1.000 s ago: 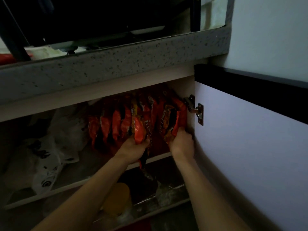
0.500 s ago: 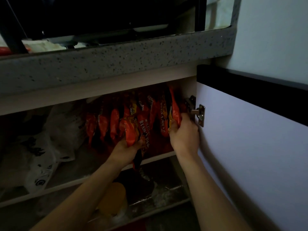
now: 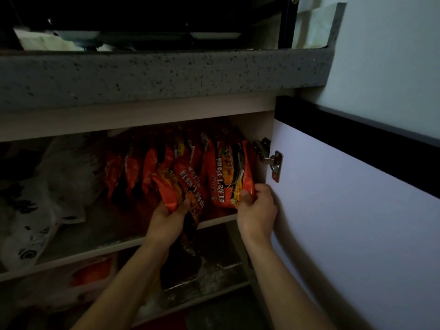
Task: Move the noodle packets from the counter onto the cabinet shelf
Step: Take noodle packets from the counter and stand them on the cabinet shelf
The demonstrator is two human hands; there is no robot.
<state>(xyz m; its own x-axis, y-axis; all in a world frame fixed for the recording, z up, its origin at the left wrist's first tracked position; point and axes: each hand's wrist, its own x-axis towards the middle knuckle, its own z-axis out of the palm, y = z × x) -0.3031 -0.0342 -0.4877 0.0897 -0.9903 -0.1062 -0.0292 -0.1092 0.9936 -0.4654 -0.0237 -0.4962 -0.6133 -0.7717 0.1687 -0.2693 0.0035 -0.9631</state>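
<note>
Several red-orange noodle packets [image 3: 142,172] stand on edge in a row on the upper cabinet shelf [image 3: 100,246], under the speckled grey counter [image 3: 166,75]. My left hand [image 3: 167,220] grips the lower end of one packet [image 3: 171,189] at the shelf's front edge; a dark packet hangs below it. My right hand [image 3: 257,208] holds the rightmost packet [image 3: 228,177] by its bottom corner, close to the cabinet's right wall. Its printed front faces me.
The open white cabinet door [image 3: 357,222] with its metal hinge [image 3: 271,160] stands right beside my right hand. White plastic bags [image 3: 47,198] fill the shelf's left half. The lower shelf [image 3: 209,289] holds foil and orange items. A dark appliance [image 3: 142,20] sits on the counter.
My right hand dropped from the top of the rightmost packet to its bottom corner, and the packet turned its printed face toward me. My left hand kept its grip.
</note>
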